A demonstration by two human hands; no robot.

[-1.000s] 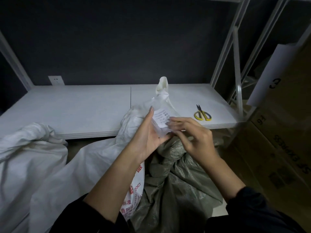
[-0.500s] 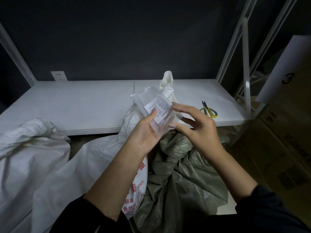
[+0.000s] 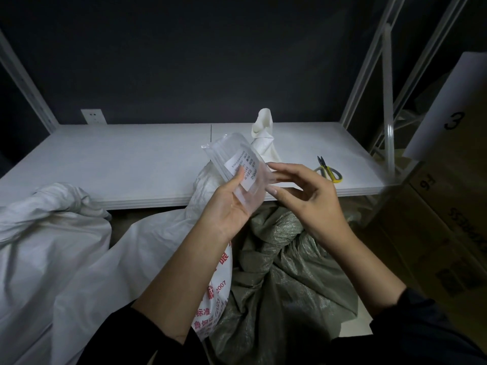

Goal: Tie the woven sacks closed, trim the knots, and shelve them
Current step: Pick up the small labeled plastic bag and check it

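My left hand (image 3: 228, 206) holds a small clear plastic packet (image 3: 237, 164) with a white label, raised in front of the shelf. My right hand (image 3: 305, 196) hovers just right of the packet with fingers spread, its fingertips near the packet's edge; I cannot tell if they touch. Below my hands stands a grey-green woven sack (image 3: 284, 272) with a bunched top. A white woven sack (image 3: 163, 246) with red print leans to its left, its twisted neck (image 3: 263, 135) sticking up behind the packet. Yellow-handled scissors (image 3: 329, 169) lie on the white shelf (image 3: 118, 164).
Another white sack (image 3: 44, 233) slumps at the left. Cardboard boxes (image 3: 448, 219) stack at the right, one with a white sheet marked 3 (image 3: 453, 111). White shelf uprights (image 3: 369, 75) rise at the right and left. A wall socket (image 3: 92, 116) sits behind the shelf.
My left hand has lifted the clear packet higher and tilted it. My right hand has let go of it and opened its fingers beside it.
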